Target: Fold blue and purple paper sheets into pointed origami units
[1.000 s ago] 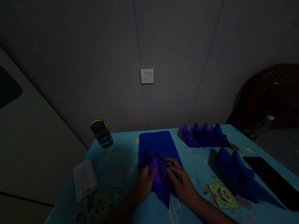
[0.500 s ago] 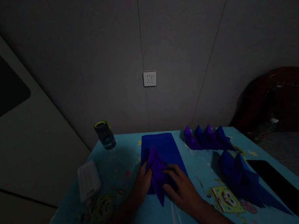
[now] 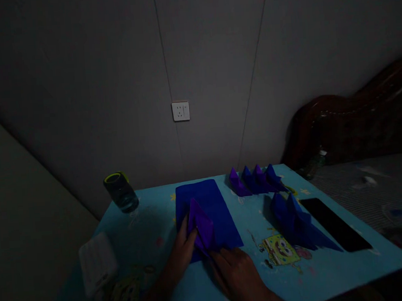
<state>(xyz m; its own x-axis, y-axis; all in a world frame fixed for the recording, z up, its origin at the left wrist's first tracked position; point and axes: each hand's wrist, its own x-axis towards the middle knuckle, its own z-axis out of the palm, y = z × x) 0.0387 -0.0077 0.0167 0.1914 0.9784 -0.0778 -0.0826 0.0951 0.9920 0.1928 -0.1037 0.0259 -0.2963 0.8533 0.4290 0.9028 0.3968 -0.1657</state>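
Observation:
A folded purple paper boat (image 3: 202,224) stands with its point up over the near part of a blue sheet of paper (image 3: 209,196). My left hand (image 3: 184,245) grips its left side between thumb and fingers. At the boat's lower near end, my right hand (image 3: 235,269) has its fingers closed around the paper tip, which they partly hide. To the right stand several finished paper boats: a row of purple and blue ones (image 3: 258,181) at the back, and dark blue ones (image 3: 297,224) closer to me.
A water bottle (image 3: 122,193) stands at the back left, with a white power bank (image 3: 98,263) and cable nearer. Right of the blue boats lies a black phone-like slab (image 3: 335,223). The patterned tablecloth (image 3: 151,227) covers the table against the wall, below a socket (image 3: 181,111).
The view has turned right, so things sit further left. My right hand has slid from the boat's right side down to its near tip, its fingers closing. My left hand keeps hold.

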